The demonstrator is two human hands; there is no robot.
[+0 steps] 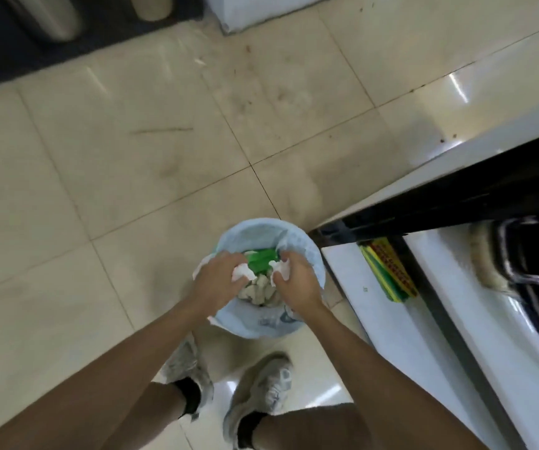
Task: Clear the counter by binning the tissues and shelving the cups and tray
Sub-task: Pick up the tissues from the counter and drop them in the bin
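Observation:
A round bin (261, 228) lined with a pale blue bag stands on the tiled floor just in front of my feet. Both hands are over its mouth. My left hand (217, 280) is shut on a crumpled white tissue (240, 273). My right hand (294, 280) grips another white tissue (279, 267). Inside the bin lie a green wrapper (260, 258) and greyish crumpled waste (260, 292). No cups or tray are in view.
The white counter (352, 280) runs along the right, with a green, yellow and red sponge stack (388, 271) and a dark sink with a metal tap (521, 251). A dark mat (2, 60) with metal cylinders lies at the far left. Beige floor tiles spread ahead.

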